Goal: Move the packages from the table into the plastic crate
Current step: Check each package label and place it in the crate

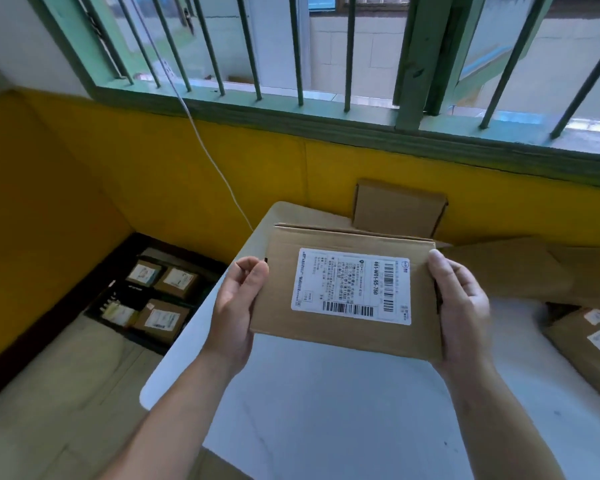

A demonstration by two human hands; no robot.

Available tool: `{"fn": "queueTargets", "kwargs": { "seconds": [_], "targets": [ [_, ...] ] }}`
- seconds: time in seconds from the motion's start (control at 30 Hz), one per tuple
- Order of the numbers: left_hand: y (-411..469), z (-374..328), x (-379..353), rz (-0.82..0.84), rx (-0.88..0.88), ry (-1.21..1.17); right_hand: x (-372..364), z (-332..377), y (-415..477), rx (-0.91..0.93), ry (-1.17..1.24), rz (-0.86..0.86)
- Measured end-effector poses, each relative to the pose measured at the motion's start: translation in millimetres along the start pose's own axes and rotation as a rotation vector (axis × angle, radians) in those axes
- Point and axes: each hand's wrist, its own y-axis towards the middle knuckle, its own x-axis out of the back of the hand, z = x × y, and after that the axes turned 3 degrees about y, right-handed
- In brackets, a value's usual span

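Cardboard package, white shipping label up: gripped at its two ends by left hand and right hand, hands apart, thumbs on top, above the white table.
Further packages: on the table beyond and right of the right hand.
Black plastic crate: on the floor left of the left hand, four labelled boxes inside.

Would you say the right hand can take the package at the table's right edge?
Probably not yet: the right hand and left hand grip the labelled box; the package lies unobstructed.
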Motion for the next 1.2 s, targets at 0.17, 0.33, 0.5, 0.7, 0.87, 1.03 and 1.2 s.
{"fn": "queueTargets", "kwargs": {
  "seconds": [0.17, 0.33, 0.5, 0.7, 0.87, 1.03, 1.2],
  "targets": [
    [-19.9, 14.7, 74.8, -0.158, 0.14, 0.151, -47.7, -53.1, -7.3, -0.124, -0.079, 0.077],
    [-47.2, 21.9, 160.2, -0.311, 0.17, 0.055, -113.2, -107.2, -34.4, -0.189, -0.206, 0.2],
    [-64.8, 14.3, 269.3, -0.505, 0.148, 0.01, -202.9, -166.7, -77.5, -0.198, -0.361, 0.359],
    [-79.7, -9.6, 396.8, -0.587, 0.123, 0.019, -307.9, -229.4, -135.7, -0.277, -0.491, 0.488],
    [-69.6, -16.8, 468.3, -0.597, 0.178, 0.071, -370.6, -263.3, -153.2, -0.263, -0.551, 0.486],
    [-29.1, -17.2, 521.5, -0.612, 0.216, 0.106, -428.2, -304.4, -135.5, -0.252, -0.598, 0.457],
    [45.8, -20.8, 585.6, -0.609, 0.25, 0.189, -496.0, -361.8, -95.7, -0.258, -0.585, 0.404]
  ]
}}
